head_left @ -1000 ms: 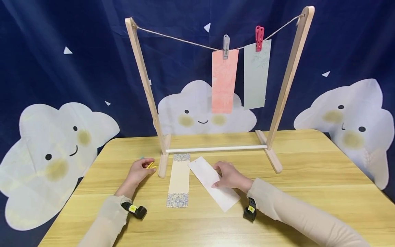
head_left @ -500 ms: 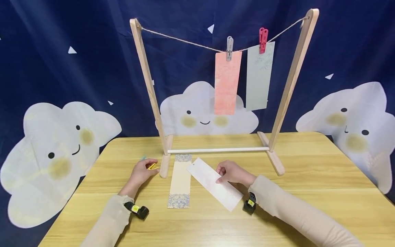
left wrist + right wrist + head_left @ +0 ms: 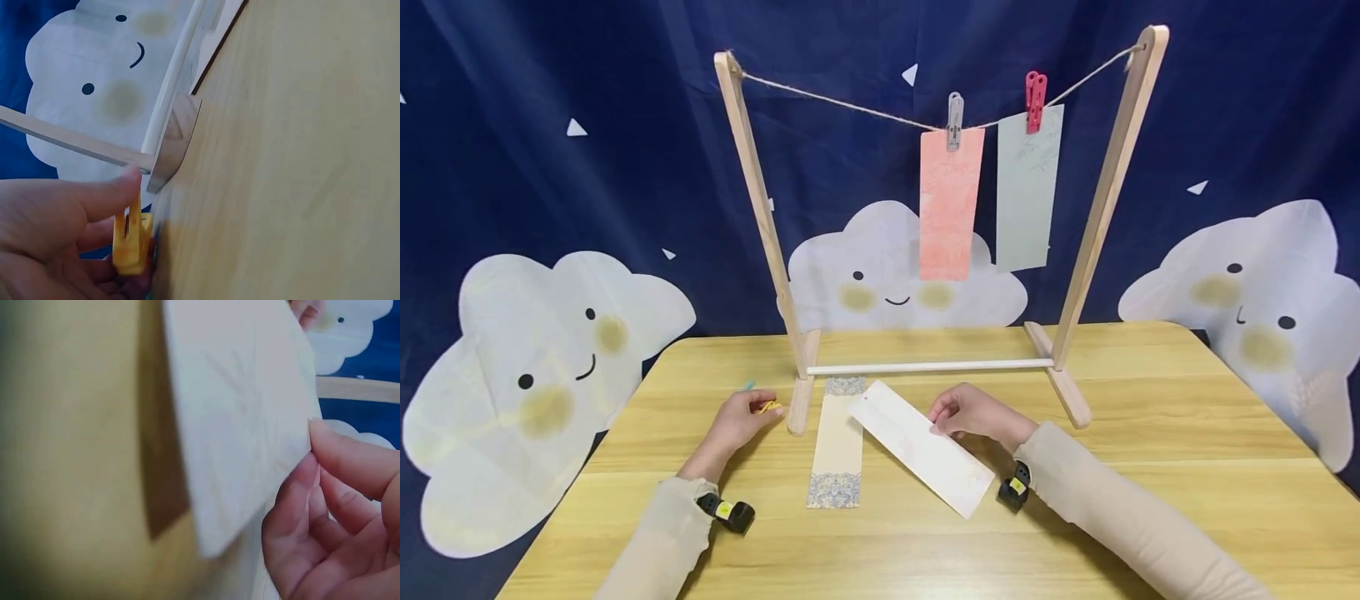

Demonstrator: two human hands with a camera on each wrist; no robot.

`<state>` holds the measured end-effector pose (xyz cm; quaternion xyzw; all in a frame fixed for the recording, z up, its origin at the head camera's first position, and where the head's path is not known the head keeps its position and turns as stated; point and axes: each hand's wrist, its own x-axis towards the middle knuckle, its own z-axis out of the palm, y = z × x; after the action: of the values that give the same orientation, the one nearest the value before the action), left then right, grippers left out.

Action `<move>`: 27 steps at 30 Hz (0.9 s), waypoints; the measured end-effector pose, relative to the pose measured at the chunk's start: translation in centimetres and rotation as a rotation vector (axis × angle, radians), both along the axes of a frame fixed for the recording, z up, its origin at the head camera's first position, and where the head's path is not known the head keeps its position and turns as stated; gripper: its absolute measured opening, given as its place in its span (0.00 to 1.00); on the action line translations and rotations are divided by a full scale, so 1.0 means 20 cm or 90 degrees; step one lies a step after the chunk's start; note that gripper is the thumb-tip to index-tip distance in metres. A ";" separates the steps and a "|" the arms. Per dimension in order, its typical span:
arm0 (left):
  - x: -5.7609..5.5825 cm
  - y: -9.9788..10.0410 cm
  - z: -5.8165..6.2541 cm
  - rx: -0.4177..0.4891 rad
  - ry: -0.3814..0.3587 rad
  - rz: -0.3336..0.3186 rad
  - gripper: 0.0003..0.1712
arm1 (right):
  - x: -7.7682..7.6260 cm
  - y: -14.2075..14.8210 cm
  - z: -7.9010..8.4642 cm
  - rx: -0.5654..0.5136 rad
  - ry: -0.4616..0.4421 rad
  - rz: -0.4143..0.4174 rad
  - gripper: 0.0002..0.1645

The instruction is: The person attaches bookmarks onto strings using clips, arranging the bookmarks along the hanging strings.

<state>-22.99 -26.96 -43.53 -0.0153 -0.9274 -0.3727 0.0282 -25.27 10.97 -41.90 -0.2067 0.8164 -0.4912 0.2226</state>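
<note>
My left hand (image 3: 747,418) pinches a yellow clothespin (image 3: 130,240) between thumb and fingers, low over the table beside the rack's left foot. With thumb and fingertips my right hand (image 3: 973,414) pinches the long edge of a white paper bookmark (image 3: 925,450), which has a small hole near its far end. In the right wrist view the bookmark stands off the table and casts a shadow. Its far end overlaps a cream bookmark with blue patterned ends (image 3: 837,442) lying flat on the table.
A wooden rack (image 3: 1111,192) with a sagging string stands at the back of the table (image 3: 1150,500). From the string hang a pink card (image 3: 951,208) under a grey clothespin (image 3: 954,121) and a grey-green card (image 3: 1028,196) under a red clothespin (image 3: 1035,102). Something turquoise (image 3: 748,387) lies behind my left hand.
The white bookmark has been lifted and tilted by my right hand, whose grip has gone from spread over it to pinching its edge. The left hand stays by the rack's foot with the yellow clothespin.
</note>
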 end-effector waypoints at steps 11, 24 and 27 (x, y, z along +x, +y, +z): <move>0.02 -0.02 0.08 0.106 -0.079 -0.032 0.22 | -0.03 0.02 0.00 -0.087 -0.047 0.009 0.08; 0.01 -0.09 0.34 0.205 -0.132 -0.123 0.27 | -0.06 0.01 0.08 -0.162 -0.040 0.004 0.11; -0.02 -0.06 0.44 0.171 -0.099 -0.141 0.26 | -0.07 0.00 0.10 -0.166 -0.024 -0.009 0.11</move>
<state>-23.32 -28.13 -34.81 -0.0843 -0.8614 -0.4941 -0.0826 -26.72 10.96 -39.84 -0.2186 0.7425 -0.5989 0.2056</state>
